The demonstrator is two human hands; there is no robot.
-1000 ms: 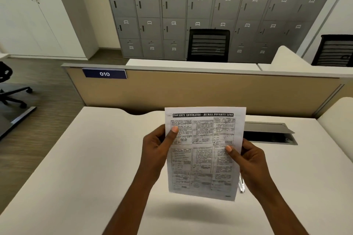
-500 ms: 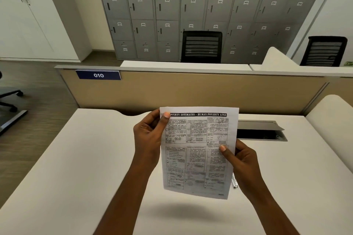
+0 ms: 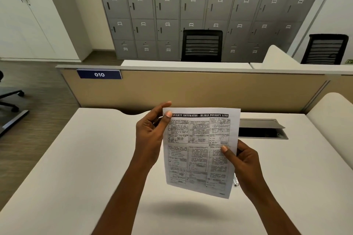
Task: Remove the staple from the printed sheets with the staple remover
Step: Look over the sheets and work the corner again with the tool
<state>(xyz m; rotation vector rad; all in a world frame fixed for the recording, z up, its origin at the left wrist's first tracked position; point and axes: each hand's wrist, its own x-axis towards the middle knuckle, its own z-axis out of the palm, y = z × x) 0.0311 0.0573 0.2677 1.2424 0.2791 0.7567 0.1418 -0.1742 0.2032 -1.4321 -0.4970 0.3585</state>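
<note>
The printed sheets (image 3: 198, 150) hang upright in the air above the white desk (image 3: 76, 168), headline at the top. My left hand (image 3: 150, 135) pinches their top left corner, thumb on the front. My right hand (image 3: 244, 162) pinches the right edge at mid-height, thumb on the front. A small metal object (image 3: 236, 180), perhaps the staple remover, peeks out below the sheets' right edge beside my right hand; most of it is hidden. I cannot make out the staple.
A beige partition (image 3: 191, 89) with a blue "010" label (image 3: 99, 74) closes the desk's far side. An open cable hatch (image 3: 261, 129) sits in the desk at the right. Black chairs and grey lockers stand beyond.
My left hand has slid up the left edge of the sheets to the top corner. The sheets stay held upright; the view has shifted a little.
</note>
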